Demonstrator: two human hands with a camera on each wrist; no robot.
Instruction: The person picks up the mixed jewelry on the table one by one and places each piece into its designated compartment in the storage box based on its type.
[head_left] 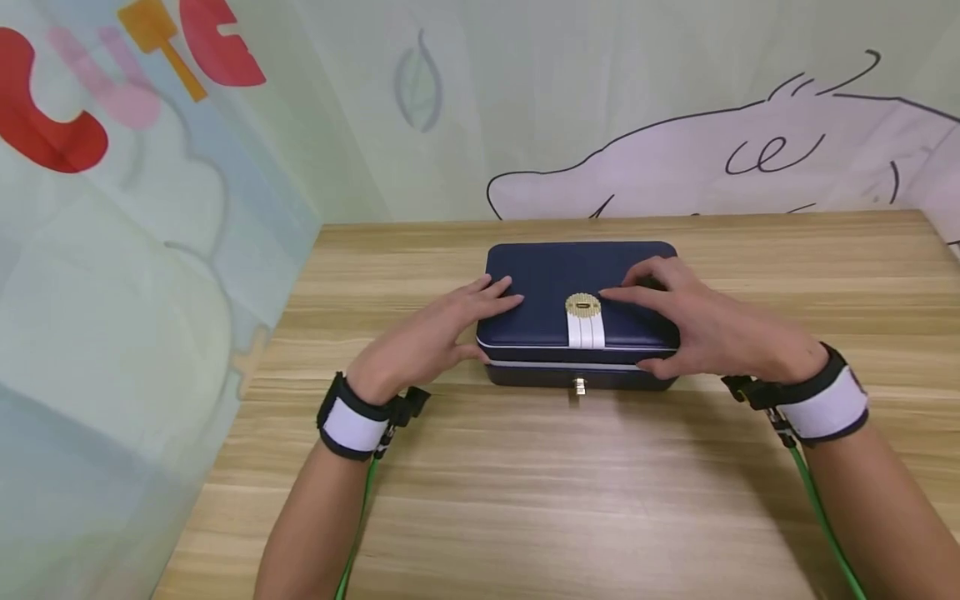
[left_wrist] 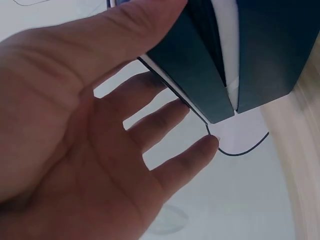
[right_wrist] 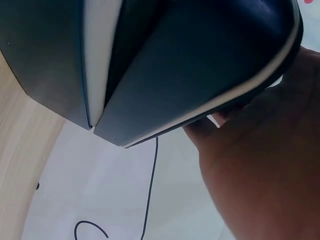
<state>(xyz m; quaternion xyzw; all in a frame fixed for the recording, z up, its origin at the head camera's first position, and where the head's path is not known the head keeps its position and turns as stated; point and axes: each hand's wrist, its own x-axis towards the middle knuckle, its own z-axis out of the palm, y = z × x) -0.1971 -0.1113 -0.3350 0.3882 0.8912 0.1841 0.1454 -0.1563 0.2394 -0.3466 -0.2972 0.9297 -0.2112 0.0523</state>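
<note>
A dark blue jewelry box [head_left: 525, 377] stands on the table, its lid [head_left: 543, 271] tilted slightly up at the front. A white strap [head_left: 586, 332] with a round gold ornament [head_left: 582, 306] crosses the lid's front, and a small metal clasp [head_left: 580, 386] shows below. My left hand [head_left: 427, 337] holds the lid's left front corner, fingers on top, thumb at the front edge. On the right corner my right hand [head_left: 708, 321] grips likewise, its index fingertip beside the ornament. Both wrist views show a wedge-shaped gap between the lid [left_wrist: 192, 65] and the base [right_wrist: 45, 55]. The box's inside is hidden.
The wooden table [head_left: 525, 500] meets a printed backdrop [head_left: 360, 108] behind the box and at the left. Each wrist wears a white and black band [head_left: 356, 423] with a green cord [head_left: 821, 508] running back along the forearm.
</note>
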